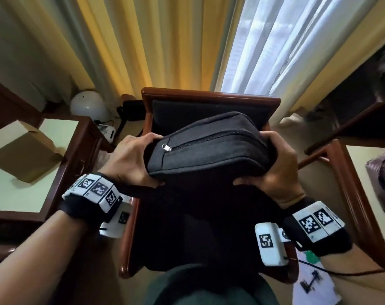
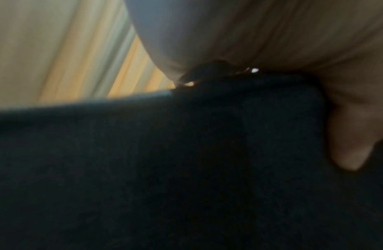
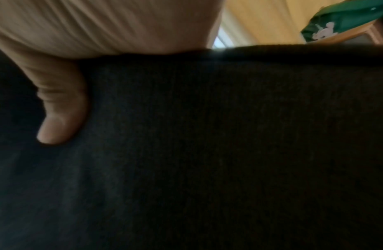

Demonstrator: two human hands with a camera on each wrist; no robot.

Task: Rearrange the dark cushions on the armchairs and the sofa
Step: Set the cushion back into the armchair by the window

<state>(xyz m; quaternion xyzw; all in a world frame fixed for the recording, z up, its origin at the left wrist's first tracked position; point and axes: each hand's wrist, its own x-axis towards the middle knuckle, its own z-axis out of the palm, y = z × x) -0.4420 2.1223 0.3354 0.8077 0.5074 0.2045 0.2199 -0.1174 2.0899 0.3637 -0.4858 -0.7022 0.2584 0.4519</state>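
Observation:
A dark grey cushion (image 1: 206,148) with a zip along its edge hangs lifted over the wooden armchair (image 1: 211,96). My left hand (image 1: 132,159) grips its left end, fingers over the top and thumb under. My right hand (image 1: 277,164) grips the right end the same way. The chair's dark back pad (image 1: 187,113) stands behind the cushion, and the dark seat (image 1: 187,227) lies below it. In the left wrist view the cushion fabric (image 2: 143,169) fills the frame with my thumb (image 2: 348,143) pressed on it. The right wrist view shows the cushion fabric (image 3: 207,135) and my thumb (image 3: 59,110).
A side table (image 1: 77,150) with a cardboard box (image 1: 22,150) stands left of the chair. A white globe lamp (image 1: 88,105) and a black bag (image 1: 132,111) lie on the floor behind it. Another wooden table (image 1: 350,190) is at the right. Curtains (image 1: 165,40) hang behind.

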